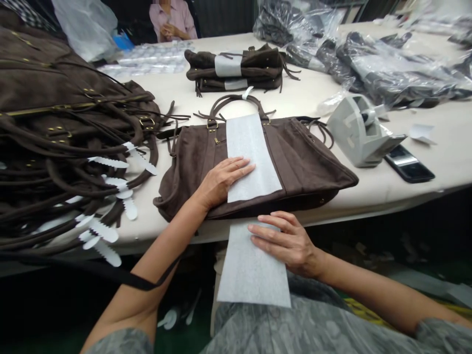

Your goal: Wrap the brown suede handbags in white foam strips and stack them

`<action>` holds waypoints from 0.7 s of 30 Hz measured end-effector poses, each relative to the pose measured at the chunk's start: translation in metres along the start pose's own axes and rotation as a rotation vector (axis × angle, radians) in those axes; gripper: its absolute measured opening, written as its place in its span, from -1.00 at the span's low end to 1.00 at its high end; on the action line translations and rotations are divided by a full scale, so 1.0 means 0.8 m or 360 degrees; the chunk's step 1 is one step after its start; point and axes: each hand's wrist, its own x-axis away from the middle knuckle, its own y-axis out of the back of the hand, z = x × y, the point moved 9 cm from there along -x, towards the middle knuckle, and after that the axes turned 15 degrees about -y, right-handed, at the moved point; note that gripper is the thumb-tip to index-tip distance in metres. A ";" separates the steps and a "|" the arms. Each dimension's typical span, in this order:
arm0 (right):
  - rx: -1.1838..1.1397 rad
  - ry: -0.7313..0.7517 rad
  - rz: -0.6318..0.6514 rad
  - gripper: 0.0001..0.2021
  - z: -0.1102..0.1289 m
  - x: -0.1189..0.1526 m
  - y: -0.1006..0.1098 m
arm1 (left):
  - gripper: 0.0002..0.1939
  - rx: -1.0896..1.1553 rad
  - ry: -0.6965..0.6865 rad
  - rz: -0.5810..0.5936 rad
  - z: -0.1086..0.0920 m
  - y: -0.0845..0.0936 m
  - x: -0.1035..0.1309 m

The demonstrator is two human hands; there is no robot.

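Across the left of the frame, piled bags (37,93) lie near the left hand (217,184), which rests flat on white paper (250,142) over the central brown bag (298,157). Below center, apart from it, the right hand (295,248) covers hanging paper (254,275), its grip unclear. Farther right sit a tape dispenser (344,130) and phone (415,168).

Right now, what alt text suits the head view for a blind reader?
The left hand rests on a brown bag and the pale strip across it; the right hand touches a pale sheet at the table edge. Other brown bags are heaped at left; a tape dispenser and phone sit at right.
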 end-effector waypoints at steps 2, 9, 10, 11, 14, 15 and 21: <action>-0.0178 0.0062 0.0042 -0.78 0.010 -0.005 -0.005 | -0.56 -0.0010 0.0000 -0.0016 -0.002 0.002 0.000; -0.0550 -0.0131 0.0077 -0.77 0.012 0.023 -0.016 | -0.55 0.0007 0.0016 -0.0019 0.000 0.002 -0.001; -0.0585 -0.0161 0.0078 -0.78 0.013 0.028 -0.017 | -0.55 0.0011 0.0011 -0.0016 0.000 0.002 -0.001; -0.0623 -0.0184 0.0091 -0.78 0.014 0.032 -0.018 | -0.55 0.0011 0.0003 -0.0014 0.000 0.002 -0.001; -0.0768 -0.0193 0.0174 -0.77 0.022 0.043 -0.022 | -0.48 0.0005 -0.0016 -0.0005 -0.001 0.000 0.000; -0.0818 -0.0188 0.0221 -0.76 0.025 0.045 -0.023 | -0.45 0.0008 -0.0018 -0.0001 -0.002 -0.002 0.000; -0.0979 -0.0232 0.0460 -0.70 0.037 0.013 0.010 | -0.37 0.0018 -0.0087 0.0064 -0.012 -0.006 0.001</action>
